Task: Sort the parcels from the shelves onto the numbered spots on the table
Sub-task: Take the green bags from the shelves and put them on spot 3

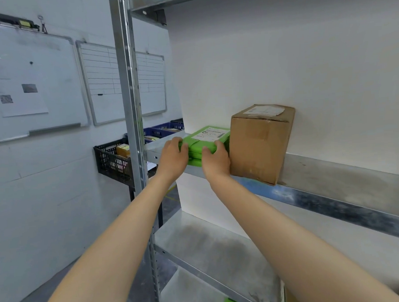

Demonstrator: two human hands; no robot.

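Both hands (pixel 194 159) grip green parcel (pixel 208 138) on steel shelf (pixel 334 178).

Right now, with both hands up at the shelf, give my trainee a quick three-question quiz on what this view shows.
1. True or false: the left hand and the right hand both grip the green parcel.
2. What stands directly to the right of the green parcel on the same shelf?
   A. a cardboard box
   B. a blue crate
   C. a whiteboard
3. Fill in: the white label on the green parcel faces ____.

Key
1. True; a hand holds each front corner.
2. A, the cardboard box, upright beside the parcel.
3. Up; it lies on the top face.
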